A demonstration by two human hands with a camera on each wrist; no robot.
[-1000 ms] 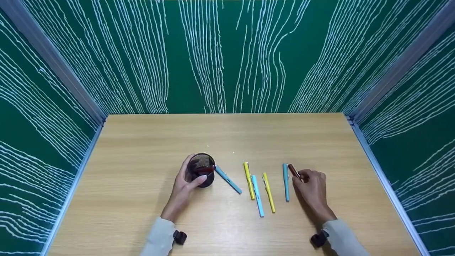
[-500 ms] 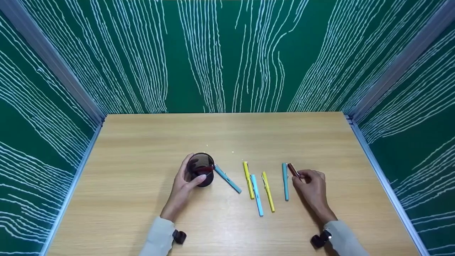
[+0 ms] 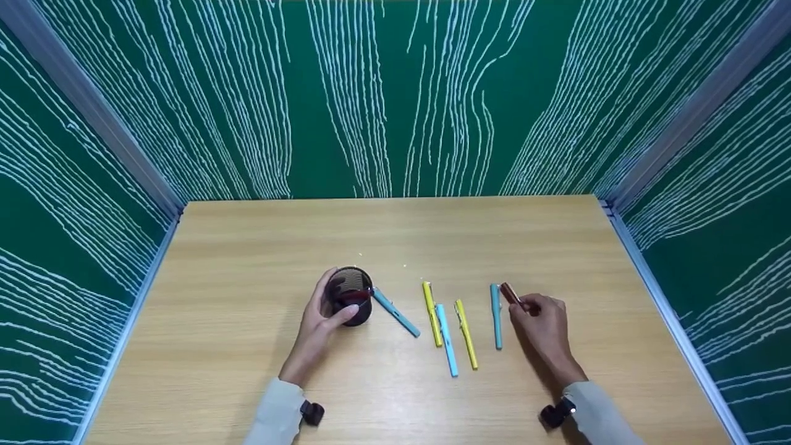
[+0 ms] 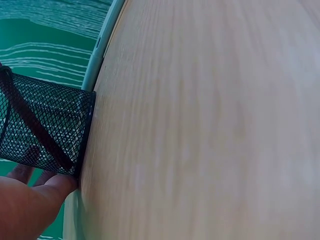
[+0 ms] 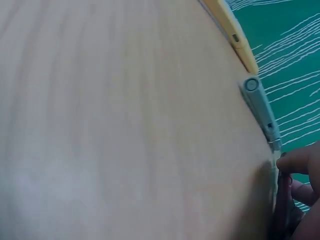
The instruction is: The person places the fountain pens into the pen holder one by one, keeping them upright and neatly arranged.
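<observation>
One dark red pen (image 3: 357,295) is leaning inside the black mesh cup (image 3: 353,278) while six more are sitting outside it, so I'm judging the work to be at an early point. The left hand (image 3: 320,321) is gripping the upright cup, fingers wrapping round its side. Well to the cup's right, the right hand (image 3: 544,321) is pinching a second dark red pen (image 3: 510,294); whether that one is touching wood, I cannot tell. Between cup and right hand, five are lying loose: a slanting blue pen (image 3: 398,314) just beside the cup, then a yellow pen (image 3: 432,314), a light blue pen (image 3: 446,340), another yellow pen (image 3: 466,334) and, farthest from the cup, a teal pen (image 3: 496,316). Pale grain is running across the table (image 3: 247,247) around the cup, with tiny specks (image 3: 405,266) showing just beyond it. Past the cup, white-streaked green walls (image 3: 306,154) are rising between grey posts (image 3: 99,99).
</observation>
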